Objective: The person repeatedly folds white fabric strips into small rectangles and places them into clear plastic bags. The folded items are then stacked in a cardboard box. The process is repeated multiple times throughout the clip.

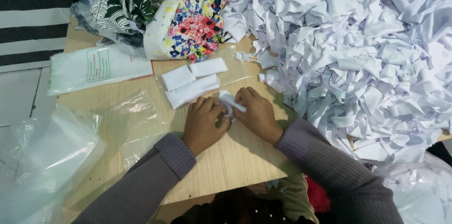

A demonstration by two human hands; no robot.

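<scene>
Your hands meet near the tabletop's (245,158) front edge, with bare wood open just ahead of your wrists. A scrap heap (367,59) crowds the right side, clear bags (52,153) overhang the left edge, and folded pieces (190,82) lie just behind. Your left hand (203,124) and right hand (255,113) together pinch a strip (230,103): small, white, folded, slightly rumpled.

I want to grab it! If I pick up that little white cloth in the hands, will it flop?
Probably yes: the white cloth strip bends and folds between the left hand and right hand, so it looks soft and floppy. It seems light, being thin like the heaped white scraps. It likely won't roll or break.
</scene>
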